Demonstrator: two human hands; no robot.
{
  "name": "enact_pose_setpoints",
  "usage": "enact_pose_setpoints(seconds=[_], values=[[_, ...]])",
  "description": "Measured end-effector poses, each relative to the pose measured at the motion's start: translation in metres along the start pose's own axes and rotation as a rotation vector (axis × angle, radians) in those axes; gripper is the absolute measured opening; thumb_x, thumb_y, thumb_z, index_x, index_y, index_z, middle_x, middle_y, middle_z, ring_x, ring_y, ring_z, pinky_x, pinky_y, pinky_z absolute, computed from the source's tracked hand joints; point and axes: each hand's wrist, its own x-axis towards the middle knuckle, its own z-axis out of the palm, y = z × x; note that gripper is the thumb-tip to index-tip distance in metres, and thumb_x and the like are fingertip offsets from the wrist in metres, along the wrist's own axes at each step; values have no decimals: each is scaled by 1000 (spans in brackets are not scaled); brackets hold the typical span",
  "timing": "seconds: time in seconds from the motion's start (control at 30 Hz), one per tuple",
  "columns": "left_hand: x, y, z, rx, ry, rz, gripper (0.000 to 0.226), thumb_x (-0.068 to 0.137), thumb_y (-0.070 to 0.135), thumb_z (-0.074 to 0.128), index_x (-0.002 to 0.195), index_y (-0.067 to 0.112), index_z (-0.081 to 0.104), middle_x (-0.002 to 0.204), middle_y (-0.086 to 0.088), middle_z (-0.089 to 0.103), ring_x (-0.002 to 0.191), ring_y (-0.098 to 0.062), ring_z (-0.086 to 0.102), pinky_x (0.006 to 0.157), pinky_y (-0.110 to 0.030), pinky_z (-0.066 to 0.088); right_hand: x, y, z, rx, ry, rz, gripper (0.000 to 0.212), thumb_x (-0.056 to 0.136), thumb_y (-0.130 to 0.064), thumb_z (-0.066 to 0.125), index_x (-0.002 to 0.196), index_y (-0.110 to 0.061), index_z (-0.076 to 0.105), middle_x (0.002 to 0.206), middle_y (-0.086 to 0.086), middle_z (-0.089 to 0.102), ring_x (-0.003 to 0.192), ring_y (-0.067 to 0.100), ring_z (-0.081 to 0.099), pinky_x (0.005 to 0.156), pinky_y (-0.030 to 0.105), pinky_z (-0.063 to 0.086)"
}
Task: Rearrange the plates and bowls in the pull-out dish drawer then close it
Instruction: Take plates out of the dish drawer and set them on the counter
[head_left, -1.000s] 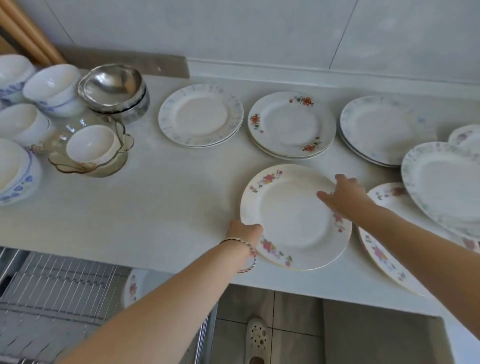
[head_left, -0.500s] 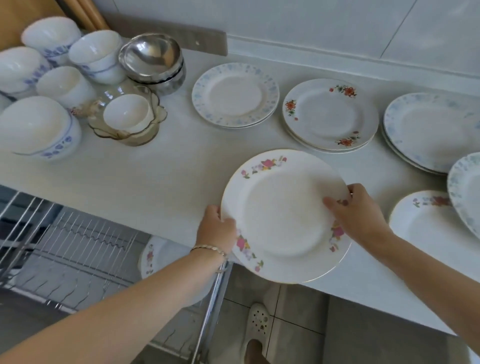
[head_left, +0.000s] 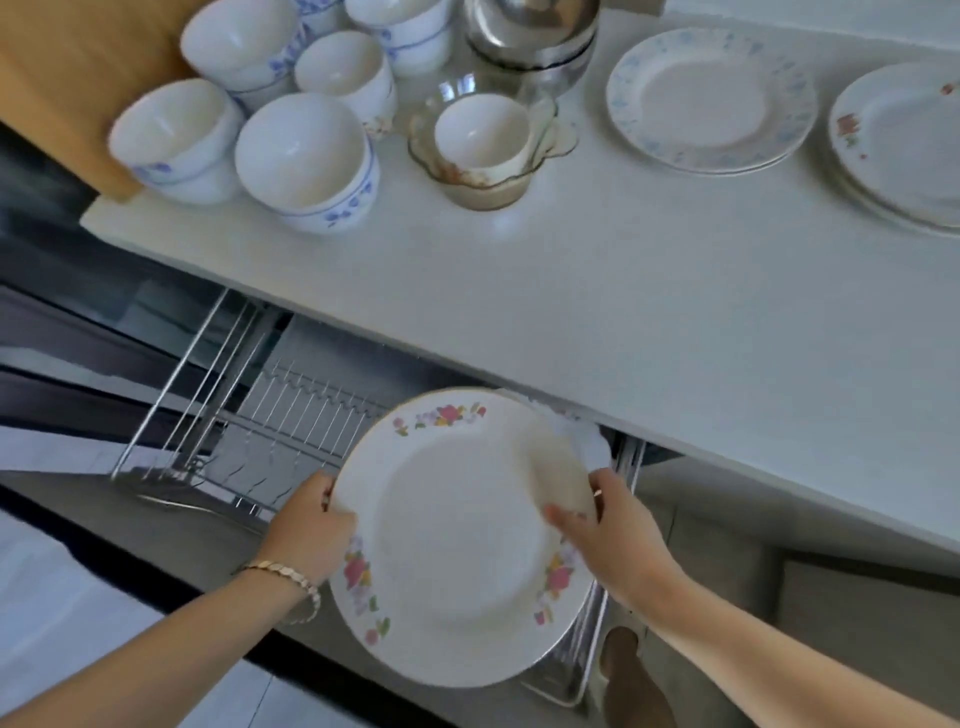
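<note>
**Containers and contents.** The pull-out wire drawer (head_left: 291, 415) stands open under the counter (head_left: 623, 312), at lower left and centre of the frame. Its rack slots on the left hold nothing visible. At its right end the edge of a white plate (head_left: 589, 441) shows behind the held plate.

On the counter, at upper centre, a clear glass bowl (head_left: 488, 195) holds one small white bowl (head_left: 480, 135). Just behind it are stacked steel bowls (head_left: 535, 47). At upper left, white bowls with blue pattern (head_left: 304, 150) sit close together, several nested in twos. At upper right lies a stack of blue-rimmed plates (head_left: 711, 98). A stack of plates with red flowers (head_left: 904, 140) is cut off by the right edge.

**Task item.** The floral plate (head_left: 457, 540) is at lower centre, over the right part of the drawer and clear of the counter. It is tilted with its face toward the camera. Its upper right rim is blurred.

**Hands.** The left hand (head_left: 311, 530) grips the plate's left rim, with fingers curled round the edge. A bracelet (head_left: 291, 582) is on that wrist. The right hand (head_left: 613, 540) holds the right rim, thumb lying across the face and fingers behind. Both forearms enter from the bottom corners of the frame.
</note>
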Motion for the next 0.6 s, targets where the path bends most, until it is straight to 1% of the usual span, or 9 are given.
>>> enact_pose_setpoints(seconds=[0.1, 0.17, 0.23, 0.33, 0.43, 0.5, 0.53, 0.57, 0.6], values=[[37, -29, -3, 102, -29, -28, 17, 89, -3, 45, 95, 12, 50, 71, 5, 51, 61, -10, 50, 51, -21, 37, 19, 8, 47, 14, -26, 96, 31, 88, -33, 61, 110, -15, 48, 87, -4, 58, 67, 6, 56, 50, 15, 39], [66, -37, 7, 156, -58, -37, 16, 89, 0, 44, 97, 9, 54, 76, -2, 56, 71, -21, 57, 62, -27, 47, 37, 16, 68, 12, -2, 165, 40, 89, -32, 60, 120, -9, 48, 97, 3, 62, 73, 14, 58, 51, 16, 40], [95, -40, 25, 181, -100, -38, 21, 89, 2, 41, 102, 8, 56, 90, -9, 62, 83, -26, 61, 73, -33, 51, 57, 28, 81, 17, 41, 241, 42, 91, -26, 57, 126, -6, 46, 107, 11, 64, 75, 19, 58, 50, 17, 40], [129, -32, 63, 201, -160, -21, 28, 92, 4, 36, 113, 7, 54, 101, -10, 62, 87, -26, 59, 72, -33, 50, 87, 45, 89, -28, 111, 316, 36, 92, -12, 46, 127, -3, 48, 92, 11, 64, 56, 13, 54, 44, 20, 39], [155, -18, 98, 206, -191, -1, 31, 93, 6, 37, 119, 6, 53, 116, -13, 63, 103, -30, 62, 86, -38, 54, 115, 60, 85, -100, 196, 352, 32, 92, -5, 42, 122, 1, 53, 85, 13, 58, 52, 12, 47, 44, 19, 32], [167, -10, 115, 201, -189, 3, 32, 92, 5, 39, 121, 5, 53, 121, -14, 61, 110, -32, 61, 91, -37, 53, 133, 69, 80, -121, 260, 377, 32, 90, -3, 43, 119, 3, 55, 97, 21, 63, 67, 26, 55, 52, 21, 39], [172, -5, 123, 200, -185, 9, 33, 92, 5, 39, 121, 4, 53, 123, -14, 60, 111, -32, 59, 92, -37, 52, 141, 73, 79, -124, 302, 390, 34, 89, -3, 44, 120, 2, 55, 106, 24, 62, 79, 31, 57, 63, 25, 44], [175, -1, 129, 201, -186, 14, 34, 92, 5, 39, 123, 3, 52, 126, -15, 58, 114, -32, 58, 95, -37, 50, 149, 77, 78, -127, 338, 400, 35, 88, -4, 43, 122, 1, 54, 112, 26, 60, 85, 33, 55, 73, 31, 46], [178, 4, 135, 210, -189, 18, 35, 92, 5, 38, 125, 2, 51, 129, -16, 54, 116, -33, 55, 97, -37, 48, 156, 81, 78, -137, 367, 402, 36, 88, -4, 42, 122, 1, 53, 116, 27, 58, 84, 32, 51, 78, 33, 46]])
